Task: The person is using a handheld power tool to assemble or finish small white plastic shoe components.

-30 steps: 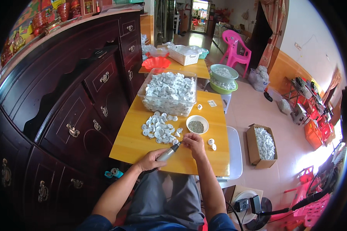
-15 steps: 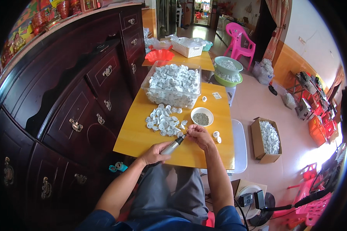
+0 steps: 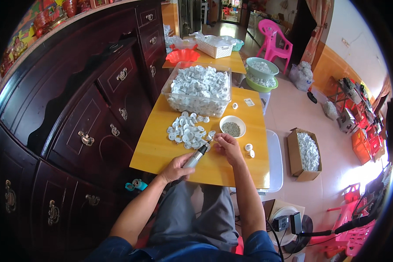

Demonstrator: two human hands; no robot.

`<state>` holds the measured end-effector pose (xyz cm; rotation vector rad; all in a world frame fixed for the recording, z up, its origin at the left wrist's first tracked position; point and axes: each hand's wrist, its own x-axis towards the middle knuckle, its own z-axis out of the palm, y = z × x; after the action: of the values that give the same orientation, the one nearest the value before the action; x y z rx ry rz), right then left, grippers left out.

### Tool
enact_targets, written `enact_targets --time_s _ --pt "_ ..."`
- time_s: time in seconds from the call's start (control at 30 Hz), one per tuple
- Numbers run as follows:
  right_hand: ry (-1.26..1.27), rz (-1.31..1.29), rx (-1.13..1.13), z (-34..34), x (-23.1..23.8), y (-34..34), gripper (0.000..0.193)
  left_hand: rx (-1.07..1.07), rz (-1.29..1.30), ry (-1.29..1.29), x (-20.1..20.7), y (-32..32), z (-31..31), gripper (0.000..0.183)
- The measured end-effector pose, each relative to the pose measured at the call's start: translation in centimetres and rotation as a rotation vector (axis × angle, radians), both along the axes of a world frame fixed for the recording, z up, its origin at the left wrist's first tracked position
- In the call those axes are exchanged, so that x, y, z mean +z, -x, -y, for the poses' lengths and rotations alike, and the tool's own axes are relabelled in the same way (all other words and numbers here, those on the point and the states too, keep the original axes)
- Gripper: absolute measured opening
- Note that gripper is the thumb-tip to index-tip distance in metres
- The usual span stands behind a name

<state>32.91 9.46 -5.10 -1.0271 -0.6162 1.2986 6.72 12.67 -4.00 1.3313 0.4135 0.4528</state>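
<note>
My left hand (image 3: 177, 168) is wrapped around a silver cylindrical electric screwdriver (image 3: 192, 162) with a black nose, tilted up and to the right. Its tip comes close to the fingertips of my right hand (image 3: 228, 147), which are pinched together; whatever lies between them is too small to make out. Just beyond the tool, a loose pile of white round plastic pieces (image 3: 187, 131) covers part of the yellow table (image 3: 161, 163). Beside my right hand stands a white bowl (image 3: 243, 125) of small grey metal bits, probably screws. Two white pieces (image 3: 249, 150) lie to its right.
A clear plastic bin (image 3: 196, 105) heaped with white pieces fills the table's far side. Dark wooden drawers (image 3: 87, 113) rise close on the left. On the floor at right sits a cardboard box (image 3: 295, 159) of white parts; stacked basins (image 3: 262, 65) and a pink chair (image 3: 277, 43) stand beyond.
The view has shifted slightly, so the table sits a little higher and further right. Both hands keep their grip, with the screwdriver tip still near the right fingertips.
</note>
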Motion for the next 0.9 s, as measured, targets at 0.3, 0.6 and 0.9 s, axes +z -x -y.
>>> enact_targets --time_s 0.3,0.6,0.9 --pt "-0.218 1.105 -0.232 0.4 -0.6 3.6 0.024 0.02 0.008 0.039 0.0 0.3 0.0 0.071" --pt "-0.154 0.926 -0.321 0.7 -2.4 3.8 0.014 -0.039 -0.014 0.017 -0.2 -0.1 0.0 0.072" --pt "-0.055 0.605 -0.323 3.5 -1.9 2.2 0.013 -0.1 -0.12 -0.07 0.2 -0.2 -0.1 0.071"
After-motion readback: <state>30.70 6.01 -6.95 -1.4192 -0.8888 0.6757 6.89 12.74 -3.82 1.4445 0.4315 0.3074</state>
